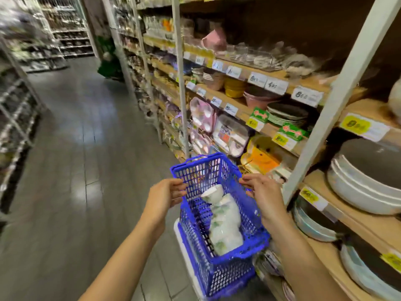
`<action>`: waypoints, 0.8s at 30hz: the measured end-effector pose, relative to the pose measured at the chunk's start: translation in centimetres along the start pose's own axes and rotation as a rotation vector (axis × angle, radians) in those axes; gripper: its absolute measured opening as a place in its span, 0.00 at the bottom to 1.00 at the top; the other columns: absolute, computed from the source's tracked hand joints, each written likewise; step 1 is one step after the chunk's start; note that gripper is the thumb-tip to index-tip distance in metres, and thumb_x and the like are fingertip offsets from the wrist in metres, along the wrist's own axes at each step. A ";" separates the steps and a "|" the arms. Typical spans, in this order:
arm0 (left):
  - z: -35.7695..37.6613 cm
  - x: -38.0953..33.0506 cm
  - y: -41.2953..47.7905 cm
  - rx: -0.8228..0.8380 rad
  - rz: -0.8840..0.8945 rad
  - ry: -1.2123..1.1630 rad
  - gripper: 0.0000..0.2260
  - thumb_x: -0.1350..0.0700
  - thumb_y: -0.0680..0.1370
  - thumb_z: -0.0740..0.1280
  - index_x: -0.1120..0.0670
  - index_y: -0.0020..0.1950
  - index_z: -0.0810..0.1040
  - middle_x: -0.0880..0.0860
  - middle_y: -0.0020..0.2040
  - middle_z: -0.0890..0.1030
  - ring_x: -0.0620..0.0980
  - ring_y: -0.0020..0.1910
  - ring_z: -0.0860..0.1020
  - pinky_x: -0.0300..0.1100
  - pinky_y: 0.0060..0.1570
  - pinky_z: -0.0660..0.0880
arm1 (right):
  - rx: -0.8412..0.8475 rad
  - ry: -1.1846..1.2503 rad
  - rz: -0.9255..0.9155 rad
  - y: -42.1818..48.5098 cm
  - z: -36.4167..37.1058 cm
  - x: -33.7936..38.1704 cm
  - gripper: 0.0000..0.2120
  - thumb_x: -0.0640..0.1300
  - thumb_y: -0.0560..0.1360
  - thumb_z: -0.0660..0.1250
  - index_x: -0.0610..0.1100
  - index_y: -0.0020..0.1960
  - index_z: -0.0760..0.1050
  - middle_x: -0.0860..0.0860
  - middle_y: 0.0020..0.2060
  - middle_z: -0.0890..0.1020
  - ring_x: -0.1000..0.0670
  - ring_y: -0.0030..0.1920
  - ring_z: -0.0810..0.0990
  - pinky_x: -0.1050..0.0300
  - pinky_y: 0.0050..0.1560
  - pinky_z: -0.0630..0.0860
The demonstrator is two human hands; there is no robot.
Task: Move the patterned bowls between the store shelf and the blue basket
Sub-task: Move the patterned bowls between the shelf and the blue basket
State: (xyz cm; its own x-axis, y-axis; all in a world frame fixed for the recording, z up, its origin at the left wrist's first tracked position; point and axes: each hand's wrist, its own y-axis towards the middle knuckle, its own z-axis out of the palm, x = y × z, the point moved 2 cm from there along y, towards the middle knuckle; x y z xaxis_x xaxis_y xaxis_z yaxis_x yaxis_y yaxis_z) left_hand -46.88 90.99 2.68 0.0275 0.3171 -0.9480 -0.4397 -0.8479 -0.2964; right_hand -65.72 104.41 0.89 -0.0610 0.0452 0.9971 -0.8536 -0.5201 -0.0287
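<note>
The left hand (165,196) curls its fingers over the left rim of the blue basket (219,274) and the right hand (264,195) pinches the right rim, so both grips are closed on the basket, held just beside the store shelf (243,108). The patterned bowls (224,224), white with green leaf marks, lie nested on their side inside the basket. White price tags (257,79) on the shelf edge show a large "8" and "4"; the yellow tags and green labels (259,116) are too blurred to read.
</note>
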 end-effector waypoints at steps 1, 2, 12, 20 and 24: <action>-0.9 0.5 0.9 -0.016 -0.023 -0.003 0.12 0.61 0.78 0.56 0.58 0.46 0.79 0.56 0.44 0.83 0.50 0.39 0.79 0.39 0.39 0.74 | 0.006 -0.030 0.016 0.8 1.1 -1.0 0.16 0.31 0.76 0.57 0.44 0.38 0.79 0.49 0.37 0.83 0.57 0.37 0.82 0.67 0.38 0.75; -1.7 0.8 1.8 -0.027 -0.044 -0.007 0.12 0.62 0.79 0.56 0.58 0.46 0.79 0.56 0.44 0.83 0.50 0.39 0.79 0.39 0.39 0.74 | 0.014 -0.060 0.038 1.6 2.1 -1.9 0.16 0.32 0.77 0.57 0.44 0.39 0.79 0.48 0.38 0.83 0.56 0.39 0.82 0.65 0.39 0.74; -2.7 1.1 15.0 -0.039 -0.155 0.087 0.11 0.61 0.78 0.56 0.58 0.46 0.78 0.56 0.42 0.83 0.52 0.38 0.79 0.42 0.42 0.75 | -0.008 -0.191 0.247 13.0 9.4 -10.8 0.12 0.35 0.79 0.58 0.43 0.45 0.79 0.43 0.45 0.83 0.48 0.44 0.80 0.50 0.52 0.76; 2.1 2.4 25.5 0.094 -0.305 0.215 0.09 0.62 0.78 0.56 0.54 0.42 0.73 0.52 0.35 0.75 0.50 0.34 0.73 0.40 0.36 0.71 | -0.120 -0.345 0.432 20.1 9.7 -16.0 0.10 0.39 0.78 0.61 0.40 0.42 0.79 0.43 0.45 0.82 0.41 0.47 0.79 0.44 0.50 0.76; 5.3 6.2 30.6 0.189 -0.442 0.289 0.10 0.61 0.80 0.55 0.53 0.40 0.70 0.52 0.34 0.72 0.49 0.32 0.70 0.41 0.33 0.69 | -0.163 -0.425 0.517 22.0 9.5 -19.4 0.18 0.38 0.78 0.61 0.43 0.30 0.64 0.42 0.30 0.67 0.47 0.35 0.65 0.53 0.37 0.59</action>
State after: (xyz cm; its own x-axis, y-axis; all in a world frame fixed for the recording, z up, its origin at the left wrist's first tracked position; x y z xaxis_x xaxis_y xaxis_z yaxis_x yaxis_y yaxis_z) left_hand -64.88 69.27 -11.60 0.4786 0.4731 -0.7397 -0.4833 -0.5614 -0.6718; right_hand -78.42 84.02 -18.43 -0.3012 -0.5301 0.7926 -0.8387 -0.2482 -0.4847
